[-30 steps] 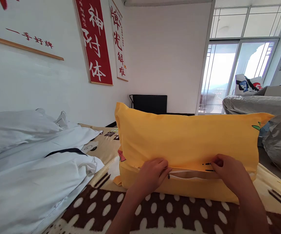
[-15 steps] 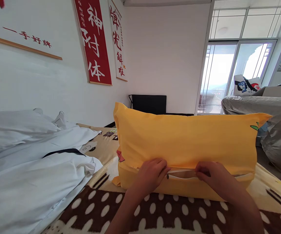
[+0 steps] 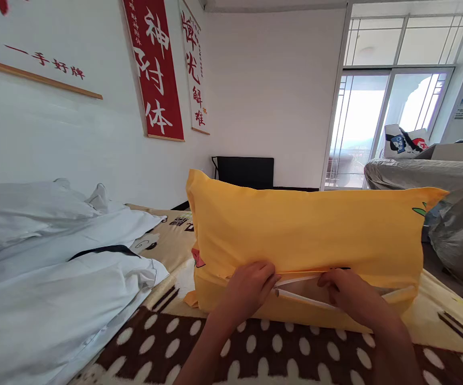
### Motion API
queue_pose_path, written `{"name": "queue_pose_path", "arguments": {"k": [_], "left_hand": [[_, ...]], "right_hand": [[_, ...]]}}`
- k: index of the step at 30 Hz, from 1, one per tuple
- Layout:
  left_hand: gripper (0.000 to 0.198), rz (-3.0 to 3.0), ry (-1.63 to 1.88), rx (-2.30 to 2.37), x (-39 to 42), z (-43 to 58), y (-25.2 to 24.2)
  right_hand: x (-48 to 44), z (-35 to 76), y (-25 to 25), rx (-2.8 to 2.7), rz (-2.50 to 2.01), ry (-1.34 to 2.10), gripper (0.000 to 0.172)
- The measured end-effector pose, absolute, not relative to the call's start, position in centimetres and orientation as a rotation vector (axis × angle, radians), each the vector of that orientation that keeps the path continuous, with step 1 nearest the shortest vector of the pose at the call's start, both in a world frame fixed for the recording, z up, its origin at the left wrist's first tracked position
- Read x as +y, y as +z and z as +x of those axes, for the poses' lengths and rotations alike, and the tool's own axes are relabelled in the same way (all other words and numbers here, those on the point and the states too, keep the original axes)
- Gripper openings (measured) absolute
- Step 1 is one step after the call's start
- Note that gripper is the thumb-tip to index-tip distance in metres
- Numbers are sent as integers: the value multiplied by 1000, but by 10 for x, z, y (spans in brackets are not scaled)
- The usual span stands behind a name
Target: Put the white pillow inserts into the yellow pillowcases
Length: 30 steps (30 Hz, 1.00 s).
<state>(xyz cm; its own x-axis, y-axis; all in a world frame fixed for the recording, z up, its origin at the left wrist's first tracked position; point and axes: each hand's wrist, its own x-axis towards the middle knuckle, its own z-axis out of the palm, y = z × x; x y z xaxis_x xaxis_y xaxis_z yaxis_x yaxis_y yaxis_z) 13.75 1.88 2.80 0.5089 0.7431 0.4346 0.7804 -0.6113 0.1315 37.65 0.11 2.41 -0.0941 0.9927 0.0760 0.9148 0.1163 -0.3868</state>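
A plump yellow pillow in a zipped pillowcase [image 3: 307,230] stands on its long side on the bed. Along its lower front runs a gaping zipper slit [image 3: 307,289], with pale lining or filling showing inside. My left hand [image 3: 251,286] is closed on the cloth at the slit's left end, just beside the small zipper pull [image 3: 276,292]. Further right, my right hand [image 3: 349,294] has its fingers curled over the slit's upper edge, gripping the cloth; its fingertips are partly hidden in the opening.
White bedding [image 3: 67,310] with a black strip lies heaped on the left. Beneath the pillow spreads a brown blanket with pale spots [image 3: 251,342]. A black panel [image 3: 245,172] stands at the back wall. Plastic-covered furniture [image 3: 424,174] is at the right, near the glass doors.
The zipper slit gapes wider than before. My right hand has shifted slightly, its fingers further into the opening. The left hand stays in place.
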Motion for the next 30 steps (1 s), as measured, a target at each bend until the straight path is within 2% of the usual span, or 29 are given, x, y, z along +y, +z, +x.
{"name": "queue_pose_path", "arguments": {"k": [4,14,20,26,30], "left_hand": [[29,-2672,-715,-1352,18,137,28],[29,-2667,-731,-1343,18,135,26],[27,-2656,-745,-1342,17,136,28],[29,-2650,-755,-1301,19,135,26],[29,-2639,-801,-1273,20,135,25]], "right_hand": [[-4,377,27,-2077,-1891,347,28],[0,398,19,-1930,-2186,96,21],[-6,385,26,-2098,-1773,226,33],[-16,337,27,-2376,-1457,250,57],[-12,313,22,-2528,-1526,222,53]]}}
